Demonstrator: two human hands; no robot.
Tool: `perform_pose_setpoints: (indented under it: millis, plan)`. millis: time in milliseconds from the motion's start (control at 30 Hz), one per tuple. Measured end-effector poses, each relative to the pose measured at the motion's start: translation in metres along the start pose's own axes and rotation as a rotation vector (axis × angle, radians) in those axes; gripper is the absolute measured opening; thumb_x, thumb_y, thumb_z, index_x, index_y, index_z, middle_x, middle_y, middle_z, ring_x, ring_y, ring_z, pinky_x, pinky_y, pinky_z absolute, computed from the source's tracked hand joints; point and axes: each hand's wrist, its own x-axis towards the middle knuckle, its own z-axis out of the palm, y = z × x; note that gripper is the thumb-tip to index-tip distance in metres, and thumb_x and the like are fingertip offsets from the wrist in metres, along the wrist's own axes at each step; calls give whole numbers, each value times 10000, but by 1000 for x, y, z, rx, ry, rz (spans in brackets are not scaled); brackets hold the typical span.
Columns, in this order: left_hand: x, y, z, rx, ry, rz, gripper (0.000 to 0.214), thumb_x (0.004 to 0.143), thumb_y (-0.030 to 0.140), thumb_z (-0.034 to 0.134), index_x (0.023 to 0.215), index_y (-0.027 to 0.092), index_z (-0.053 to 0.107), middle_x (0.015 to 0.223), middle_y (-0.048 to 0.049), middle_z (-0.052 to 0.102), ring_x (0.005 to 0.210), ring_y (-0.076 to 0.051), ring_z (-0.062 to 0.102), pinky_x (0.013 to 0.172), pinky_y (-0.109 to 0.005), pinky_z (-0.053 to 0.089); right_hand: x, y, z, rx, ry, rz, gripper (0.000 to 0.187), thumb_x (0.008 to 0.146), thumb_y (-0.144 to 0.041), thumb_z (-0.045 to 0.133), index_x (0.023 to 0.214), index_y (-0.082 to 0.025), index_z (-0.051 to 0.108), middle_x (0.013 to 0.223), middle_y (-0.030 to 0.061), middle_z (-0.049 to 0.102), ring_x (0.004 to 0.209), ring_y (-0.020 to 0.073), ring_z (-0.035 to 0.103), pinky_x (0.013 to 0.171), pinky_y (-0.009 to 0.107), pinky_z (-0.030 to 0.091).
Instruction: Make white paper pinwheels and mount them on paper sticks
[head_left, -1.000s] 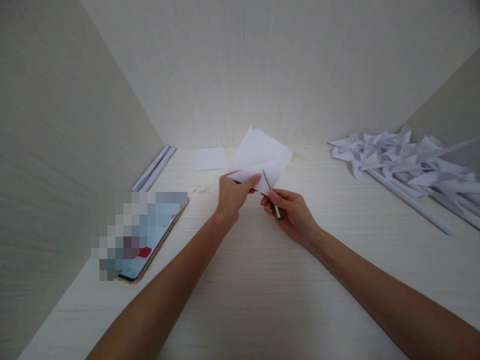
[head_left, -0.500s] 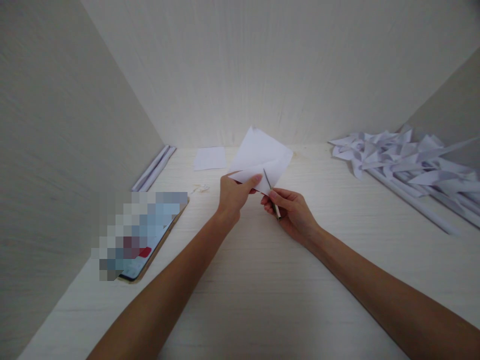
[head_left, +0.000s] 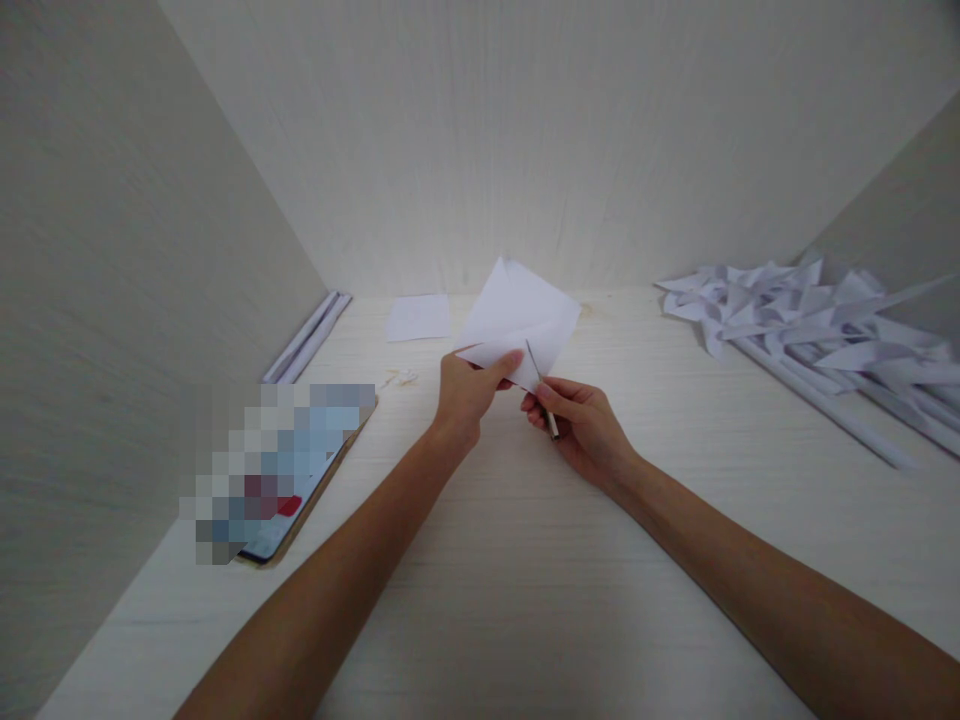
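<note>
My left hand [head_left: 465, 390] is closed in a pinch on the near edge of a folded white paper sheet [head_left: 521, 315], held tilted above the pale desk [head_left: 525, 540]. My right hand [head_left: 581, 425] is closed on a slim metal blade tool [head_left: 541, 388], its thin tip lying against the paper's lower edge just right of my left thumb. The tool's handle end sticks out below my right fingers.
A phone [head_left: 289, 480] lies at the left near the side wall. Rolled paper tubes [head_left: 309, 335] rest along the left wall. A small white paper square [head_left: 418, 317] sits at the back. A heap of folded paper shapes and tubes [head_left: 817, 335] fills the right side.
</note>
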Motion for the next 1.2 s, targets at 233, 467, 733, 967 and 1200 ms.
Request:
perform_pose_setpoints:
  millis: [233, 467, 733, 967, 1200]
  plan:
    - [5, 4, -2, -141, 64, -33, 238, 464, 194, 718, 667, 120, 618, 697, -23, 633, 590, -98, 551, 530, -220, 448, -2, -1, 3, -14, -13, 28, 185, 566, -304, 732, 616, -136, 672, 582, 14, 627, 494, 58, 514, 502, 199, 406]
    - [31, 18, -31, -16, 178, 183, 274, 460, 171, 689, 718, 121, 611, 803, -49, 651, 778, -161, 593, 678, -268, 473, -1, 0, 3, -26, 57, -9, 198, 553, -278, 738, 707, -161, 695, 720, 34, 679, 514, 55, 538, 528, 203, 430]
    - [35, 22, -42, 259, -2, 224, 256, 504, 194, 655, 748, 122, 622, 706, -25, 654, 617, -133, 577, 574, -251, 450, 1, -2, 2, 40, 220, -87, 235, 499, -267, 758, 714, -194, 700, 1181, 52, 550, 607, 55, 598, 586, 213, 477]
    - [30, 20, -37, 247, -155, 107, 264, 486, 211, 705, 722, 123, 625, 651, -6, 645, 563, -116, 561, 540, -229, 440, 1, 0, 2, -15, 174, -33, 223, 493, -243, 763, 698, -178, 705, 723, 18, 666, 560, 72, 581, 557, 208, 443]
    - [19, 12, -21, -108, -241, -99, 308, 553, 371, 697, 734, 133, 621, 735, -27, 646, 640, -101, 577, 644, -248, 475, 2, -4, 4, 81, 251, -68, 217, 480, -247, 768, 674, -180, 695, 579, -10, 649, 546, 70, 559, 552, 205, 429]
